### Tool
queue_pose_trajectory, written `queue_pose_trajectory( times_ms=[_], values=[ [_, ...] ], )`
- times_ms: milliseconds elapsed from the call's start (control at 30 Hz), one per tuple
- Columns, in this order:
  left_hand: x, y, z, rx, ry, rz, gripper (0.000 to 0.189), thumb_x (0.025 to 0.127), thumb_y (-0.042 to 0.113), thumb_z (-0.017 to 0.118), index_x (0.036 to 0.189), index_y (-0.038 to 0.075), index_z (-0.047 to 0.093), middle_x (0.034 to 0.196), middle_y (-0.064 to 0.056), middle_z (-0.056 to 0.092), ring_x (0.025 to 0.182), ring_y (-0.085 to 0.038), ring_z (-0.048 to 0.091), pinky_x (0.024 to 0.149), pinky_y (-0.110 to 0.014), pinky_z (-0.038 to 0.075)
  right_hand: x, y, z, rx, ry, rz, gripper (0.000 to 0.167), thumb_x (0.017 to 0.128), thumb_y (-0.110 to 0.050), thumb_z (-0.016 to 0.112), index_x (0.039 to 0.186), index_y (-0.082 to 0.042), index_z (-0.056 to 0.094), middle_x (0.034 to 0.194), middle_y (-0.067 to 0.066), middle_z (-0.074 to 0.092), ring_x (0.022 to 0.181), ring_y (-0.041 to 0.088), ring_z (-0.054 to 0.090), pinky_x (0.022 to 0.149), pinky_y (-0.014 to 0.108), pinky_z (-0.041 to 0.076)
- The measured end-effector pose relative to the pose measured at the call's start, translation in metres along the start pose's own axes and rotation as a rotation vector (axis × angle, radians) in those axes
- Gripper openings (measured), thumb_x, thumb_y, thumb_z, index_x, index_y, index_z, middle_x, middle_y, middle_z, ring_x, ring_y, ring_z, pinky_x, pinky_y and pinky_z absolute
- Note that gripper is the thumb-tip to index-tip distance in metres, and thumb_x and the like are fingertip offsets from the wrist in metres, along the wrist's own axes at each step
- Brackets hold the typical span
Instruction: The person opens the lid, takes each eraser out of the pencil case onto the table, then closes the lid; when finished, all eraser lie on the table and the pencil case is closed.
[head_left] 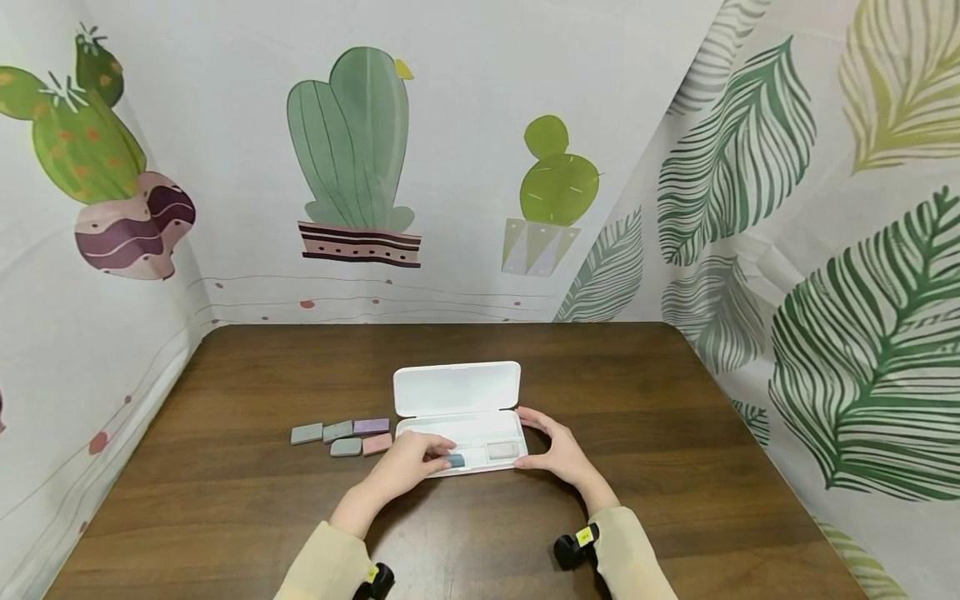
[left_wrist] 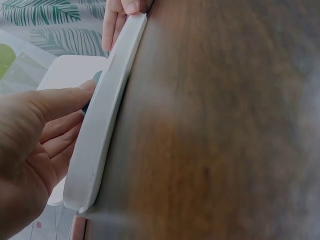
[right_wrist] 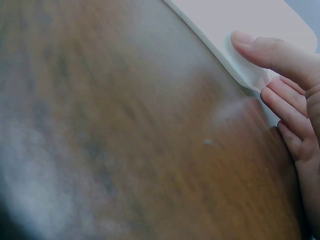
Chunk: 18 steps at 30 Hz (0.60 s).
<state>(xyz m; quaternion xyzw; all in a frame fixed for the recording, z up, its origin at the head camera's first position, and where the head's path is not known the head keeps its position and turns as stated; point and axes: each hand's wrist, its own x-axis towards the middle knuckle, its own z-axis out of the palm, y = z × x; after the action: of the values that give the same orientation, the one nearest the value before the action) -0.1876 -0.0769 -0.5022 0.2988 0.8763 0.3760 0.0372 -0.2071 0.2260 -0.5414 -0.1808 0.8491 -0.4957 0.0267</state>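
Observation:
A white pencil case [head_left: 457,390] lies on the table with its hinged lid raised at the back. My left hand [head_left: 407,463] reaches over the front left of it, and thumb and fingers pinch a small blue-grey block [head_left: 455,460] inside the tray. In the left wrist view that block [left_wrist: 98,78] shows only partly behind the case's front wall. A pale whitish block [head_left: 502,451] lies in the front right of the tray. At the case's right end my right hand [head_left: 557,454] holds it, thumb at the front corner and fingers along the side.
Left of the case lie several small flat blocks: grey ones [head_left: 307,433], a purple one [head_left: 371,426] and a pink one [head_left: 377,444]. They sit close together on the brown wooden table [head_left: 645,392]. A patterned cloth [head_left: 465,167] hangs behind the table.

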Motion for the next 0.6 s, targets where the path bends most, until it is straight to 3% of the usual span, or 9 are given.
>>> queue_pose_trajectory(
  times_ms=[400,600],
  values=[
    [-0.0002,-0.0011,0.0006,-0.013,0.018,-0.006,0.021,0.088,0.008,0.07,0.107,0.001,0.072,0.095,-0.008,0.076,0.087,-0.019,0.071,0.077,-0.029,0.056,-0.0006,-0.0005,0.0001,0.009,-0.002,0.007,0.084,0.069,-0.021,0.089,0.142,-0.009,0.049,0.14,0.008,0.057,0.133,0.027,0.049,0.114,0.039,0.031],
    [-0.0018,-0.0041,-0.004,-0.029,0.077,-0.024,0.023,0.088,0.012,0.072,0.108,0.003,0.073,0.098,-0.006,0.076,0.088,-0.017,0.071,0.076,-0.025,0.056,-0.0006,-0.0009,-0.0002,0.009,0.001,-0.01,0.083,0.07,-0.021,0.088,0.142,-0.008,0.049,0.139,0.009,0.058,0.132,0.028,0.05,0.114,0.037,0.032]
  ],
)
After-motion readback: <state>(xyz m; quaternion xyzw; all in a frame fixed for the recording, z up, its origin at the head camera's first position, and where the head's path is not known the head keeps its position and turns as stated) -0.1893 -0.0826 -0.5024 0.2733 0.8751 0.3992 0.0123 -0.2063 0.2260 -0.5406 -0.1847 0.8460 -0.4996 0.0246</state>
